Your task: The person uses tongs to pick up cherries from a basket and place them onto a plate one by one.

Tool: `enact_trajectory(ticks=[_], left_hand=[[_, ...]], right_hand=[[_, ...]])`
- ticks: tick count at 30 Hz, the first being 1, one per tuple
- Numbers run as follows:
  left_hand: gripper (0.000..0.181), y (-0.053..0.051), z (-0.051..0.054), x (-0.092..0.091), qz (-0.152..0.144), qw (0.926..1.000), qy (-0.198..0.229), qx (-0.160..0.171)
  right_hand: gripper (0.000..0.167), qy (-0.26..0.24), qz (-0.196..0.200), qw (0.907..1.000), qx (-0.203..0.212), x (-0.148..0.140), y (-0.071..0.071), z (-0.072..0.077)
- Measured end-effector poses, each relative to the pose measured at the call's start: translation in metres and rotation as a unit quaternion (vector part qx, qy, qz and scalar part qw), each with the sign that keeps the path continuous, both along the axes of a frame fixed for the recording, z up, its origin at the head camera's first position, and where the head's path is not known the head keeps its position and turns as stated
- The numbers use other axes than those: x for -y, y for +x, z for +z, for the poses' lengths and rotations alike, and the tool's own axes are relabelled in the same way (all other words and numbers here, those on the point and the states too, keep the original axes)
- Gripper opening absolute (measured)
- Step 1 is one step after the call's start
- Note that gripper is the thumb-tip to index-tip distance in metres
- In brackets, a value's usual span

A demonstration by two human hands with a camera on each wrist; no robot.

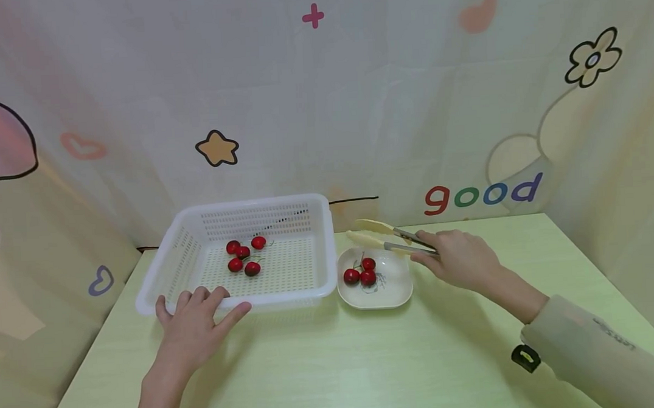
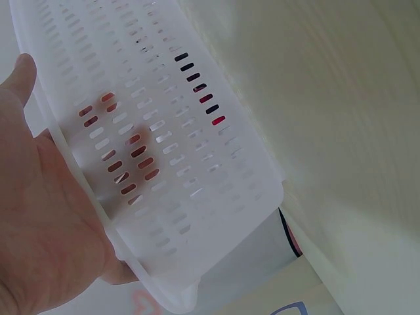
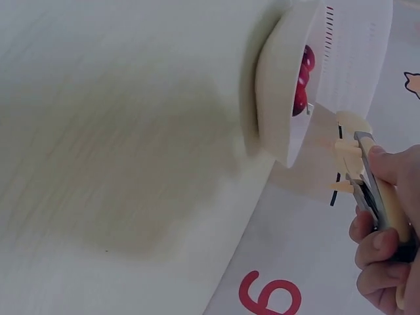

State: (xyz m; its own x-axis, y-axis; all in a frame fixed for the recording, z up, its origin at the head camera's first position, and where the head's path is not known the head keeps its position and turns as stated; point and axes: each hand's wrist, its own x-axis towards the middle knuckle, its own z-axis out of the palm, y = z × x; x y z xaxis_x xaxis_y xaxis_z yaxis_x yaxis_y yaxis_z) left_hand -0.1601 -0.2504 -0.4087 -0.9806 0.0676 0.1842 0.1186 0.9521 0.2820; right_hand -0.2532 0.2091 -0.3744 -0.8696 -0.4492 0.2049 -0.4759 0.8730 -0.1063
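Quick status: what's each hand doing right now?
Left hand: holding the white rectangular plastic basket by its near rim.
Right hand: holding pale-yellow-tipped grey metal tongs, which are open.

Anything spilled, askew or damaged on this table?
Nothing stands out. Five cherries lie in the white basket, three on the small dish; no loose ones show on the table. The left hand grips the basket, the right hand holds empty tongs. No visible damage.
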Motion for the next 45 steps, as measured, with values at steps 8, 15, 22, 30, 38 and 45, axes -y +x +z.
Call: enact_trajectory(ticks=[8, 15, 22, 30, 38, 45], left_hand=[[0.061, 0.0, 0.0, 0.0, 0.001, 1.0, -0.001, 0.002], [0.061, 0.0, 0.0, 0.0, 0.002, 1.0, 0.0, 0.002], [0.061, 0.0, 0.0, -0.001, 0.002, 1.0, 0.0, 0.001], [0.06, 0.0, 0.0, 0.0, 0.001, 1.0, 0.003, -0.003], [0.061, 0.0, -0.001, 0.001, 0.001, 1.0, 0.003, 0.001], [0.062, -0.001, -0.002, 0.001, 0.002, 1.0, 0.002, 0.005]], right_hand=[[0.042, -0.043, -0.012, 0.9988, -0.02, 0.007, -0.009, 0.013], [0.05, -0.057, 0.012, 0.998, -0.026, 0.028, -0.014, 0.027], [0.05, -0.05, 0.034, 0.9981, -0.008, 0.054, -0.016, 0.033], [0.049, -0.012, 0.066, 0.9976, -0.018, 0.08, -0.023, 0.039], [0.044, 0.008, 0.101, 0.9947, -0.014, 0.11, -0.028, 0.048], [0.04, 0.021, 0.1, 0.9948, -0.001, 0.135, -0.037, 0.051]])
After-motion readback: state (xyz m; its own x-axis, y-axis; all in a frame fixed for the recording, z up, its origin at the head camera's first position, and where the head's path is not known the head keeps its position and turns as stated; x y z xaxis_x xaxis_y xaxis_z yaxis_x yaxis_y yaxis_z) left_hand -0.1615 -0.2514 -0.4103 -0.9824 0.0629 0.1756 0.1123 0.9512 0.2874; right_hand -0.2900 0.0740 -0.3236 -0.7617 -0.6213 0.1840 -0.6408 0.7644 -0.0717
